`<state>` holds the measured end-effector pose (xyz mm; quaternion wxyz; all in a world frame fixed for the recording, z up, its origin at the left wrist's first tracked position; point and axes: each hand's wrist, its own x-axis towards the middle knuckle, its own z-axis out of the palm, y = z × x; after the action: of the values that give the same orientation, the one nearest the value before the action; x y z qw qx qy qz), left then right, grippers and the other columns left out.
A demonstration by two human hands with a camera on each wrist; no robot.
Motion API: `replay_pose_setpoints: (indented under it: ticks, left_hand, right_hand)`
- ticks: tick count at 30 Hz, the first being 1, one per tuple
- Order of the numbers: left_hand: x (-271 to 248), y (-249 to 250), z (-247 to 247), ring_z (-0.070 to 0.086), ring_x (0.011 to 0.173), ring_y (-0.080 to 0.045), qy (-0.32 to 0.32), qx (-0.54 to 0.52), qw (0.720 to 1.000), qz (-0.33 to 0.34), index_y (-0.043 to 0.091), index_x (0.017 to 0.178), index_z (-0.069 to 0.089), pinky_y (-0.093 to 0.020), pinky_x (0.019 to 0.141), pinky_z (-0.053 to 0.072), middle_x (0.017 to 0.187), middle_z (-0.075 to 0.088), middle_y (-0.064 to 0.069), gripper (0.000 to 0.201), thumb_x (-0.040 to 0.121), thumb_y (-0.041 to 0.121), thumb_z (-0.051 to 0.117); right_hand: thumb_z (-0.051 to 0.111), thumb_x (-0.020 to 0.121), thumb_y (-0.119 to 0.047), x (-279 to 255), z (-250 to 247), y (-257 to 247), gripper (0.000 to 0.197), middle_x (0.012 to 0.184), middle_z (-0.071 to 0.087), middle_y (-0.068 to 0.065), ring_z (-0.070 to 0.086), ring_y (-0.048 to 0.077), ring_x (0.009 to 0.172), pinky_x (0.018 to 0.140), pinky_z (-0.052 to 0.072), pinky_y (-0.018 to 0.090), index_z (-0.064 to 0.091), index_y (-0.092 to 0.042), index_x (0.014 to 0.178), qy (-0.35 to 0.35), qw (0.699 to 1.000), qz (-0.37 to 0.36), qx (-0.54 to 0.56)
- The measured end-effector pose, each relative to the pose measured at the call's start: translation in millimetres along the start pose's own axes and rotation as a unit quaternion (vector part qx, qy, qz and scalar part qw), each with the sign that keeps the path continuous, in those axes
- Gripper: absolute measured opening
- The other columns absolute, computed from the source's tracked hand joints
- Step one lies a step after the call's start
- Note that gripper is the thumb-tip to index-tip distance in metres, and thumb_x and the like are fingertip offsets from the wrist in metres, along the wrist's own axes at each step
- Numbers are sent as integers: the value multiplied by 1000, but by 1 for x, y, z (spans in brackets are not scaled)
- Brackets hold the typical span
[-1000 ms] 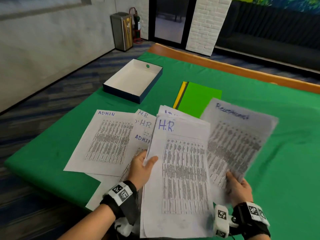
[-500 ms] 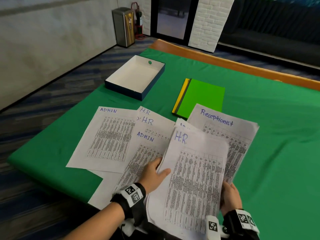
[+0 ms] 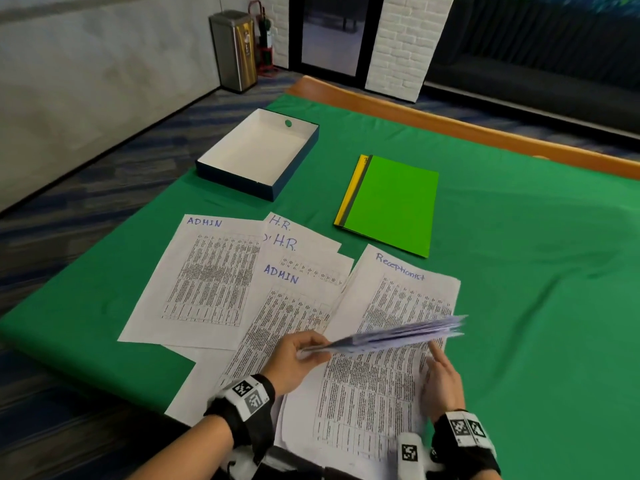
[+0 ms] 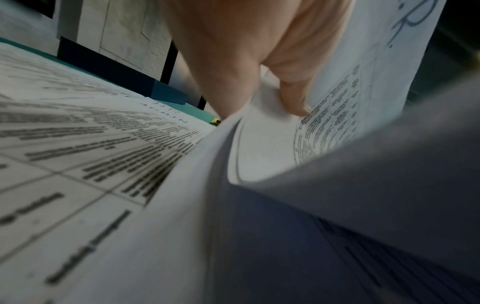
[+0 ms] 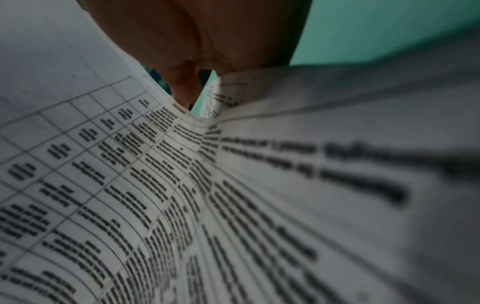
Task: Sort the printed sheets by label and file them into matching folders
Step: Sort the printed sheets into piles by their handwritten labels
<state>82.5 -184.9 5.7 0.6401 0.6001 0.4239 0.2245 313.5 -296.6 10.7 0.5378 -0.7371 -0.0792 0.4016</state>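
My left hand (image 3: 304,351) pinches a stack of printed sheets (image 3: 391,334) by its near edge, held almost level and seen edge-on above the table. In the left wrist view the left hand (image 4: 262,102) has thumb and fingers closed on that stack (image 4: 337,127), whose top sheet is marked H.R. My right hand (image 3: 438,370) lies with straight fingers on the Receptionist sheet (image 3: 394,299), just under the stack's right end. Two ADMIN sheets (image 3: 204,275) and two H.R. sheets (image 3: 294,237) lie fanned to the left. Green and yellow folders (image 3: 394,202) lie stacked beyond them.
An open, shallow dark-blue box (image 3: 259,150) with a white inside stands at the back left of the green table cloth (image 3: 536,289). A wooden table edge (image 3: 450,129) runs along the far side. The sheets overhang the near table edge by my wrists.
The Receptionist sheet that my right hand held now lies flat on the table. My left hand has tipped the H.R. stack from facing me to nearly level.
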Motion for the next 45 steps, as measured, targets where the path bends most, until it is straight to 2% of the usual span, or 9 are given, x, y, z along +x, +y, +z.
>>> replay_pose_setpoints:
  ticks: [2, 5, 8, 15, 21, 31, 37, 40, 45]
  left_hand:
    - [-2, 2, -2, 63, 94, -11, 24, -5, 1000, -7, 21, 95, 66, -19, 78, 49, 97, 69, 2, 16, 81, 14, 71]
    - [-1, 3, -4, 60, 97, -1, 45, -12, 999, -26, 31, 100, 62, -16, 77, 49, 102, 67, 10, 27, 80, 16, 72]
    - [0, 5, -5, 61, 86, 11, 37, -5, 999, -22, 33, 94, 63, -6, 67, 48, 91, 69, 18, 30, 78, 10, 74]
    - [3, 12, -9, 63, 102, 1, 30, -21, 999, -29, 21, 110, 61, -34, 98, 48, 109, 68, 10, 34, 78, 24, 72]
    - [23, 22, -11, 29, 134, 0, 84, 138, 972, 170, 45, 145, 10, -23, 108, 29, 148, 25, 12, 90, 83, 15, 69]
    - [72, 58, -17, 36, 130, -16, 78, 516, 829, 199, 27, 136, 38, -49, 118, 7, 136, 43, 4, 56, 86, 24, 60]
    - [59, 48, -21, 48, 102, -9, 98, 410, 856, 300, 23, 81, 65, -50, 110, 29, 105, 60, 6, 19, 70, 20, 80]
    - [41, 45, -19, 58, 81, -8, 30, 347, 890, 293, 18, 87, 66, -37, 100, 45, 91, 67, 6, 10, 79, 14, 71]
    - [19, 37, -17, 64, 81, -6, -32, 311, 890, 330, 19, 94, 66, -18, 77, 52, 92, 68, 8, 17, 82, 7, 68]
  right_hand:
    - [32, 98, -41, -5, -1, -2, 49, 137, 49, 3, 47, 13, 125, 105, 33, 38, 40, -16, 140, -38, 999, 9, 10]
    - [59, 53, -83, -6, -4, 2, 110, 140, 46, 6, 48, 19, 125, 104, 34, 43, 44, -11, 135, -105, 993, -5, 49]
    - [85, 39, -60, -2, -1, 7, 120, 147, 36, 11, 36, 27, 134, 109, 29, 48, 40, -10, 138, -57, 994, -83, -30]
    - [77, 68, 0, 8, -8, -10, 28, 99, 70, 4, 64, 6, 90, 84, 54, 25, 68, -8, 93, -14, 977, -211, -40]
    - [74, 59, -25, 11, -6, -13, 33, 81, 74, -4, 69, 16, 80, 69, 57, 20, 66, -15, 89, -90, 975, -205, 1]
    - [86, 44, -51, 15, 2, -14, 72, 94, 73, 7, 68, 20, 89, 75, 58, 29, 63, -12, 101, -148, 975, -160, 44]
    - [86, 25, -62, 16, 0, -11, 91, 88, 74, 1, 70, 12, 80, 73, 58, 29, 63, -15, 99, -119, 983, -128, 58]
    - [88, 53, -33, 11, 3, -18, 63, 103, 68, 5, 65, 15, 98, 91, 52, 37, 58, -16, 106, -67, 980, -174, -63]
    - [90, 49, -23, 3, 5, -39, 106, 144, 40, 10, 37, 32, 132, 105, 29, 56, 38, -17, 141, 58, 788, -453, -413]
